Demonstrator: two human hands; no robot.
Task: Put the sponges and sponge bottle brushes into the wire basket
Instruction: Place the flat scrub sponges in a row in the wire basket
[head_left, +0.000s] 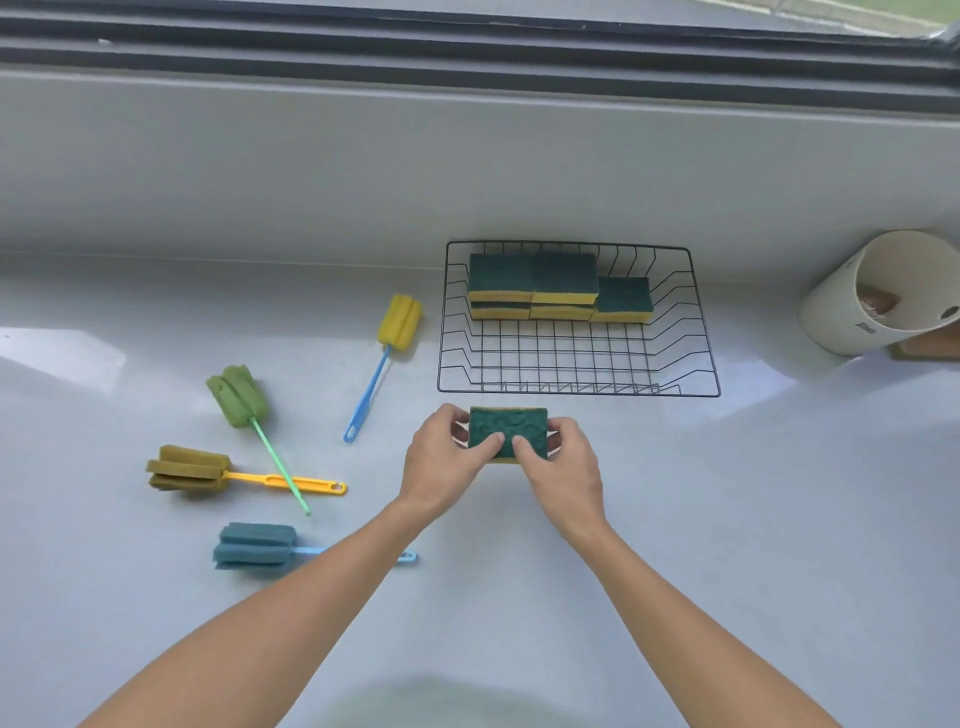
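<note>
Both hands on one sponge (508, 432) right now, left hand (445, 460) and right hand (563, 464) with fingers clamped on its ends, green side up, just in front of the basket (706, 358). Five sponges (563, 283) already stacked along the basket's back wall. Four brushes (236, 397) lie on the tabletop (779, 519) off to my left, two with crossed handles.

left hand (447, 457), right hand (563, 462), forearms extended, both grips closed
</note>
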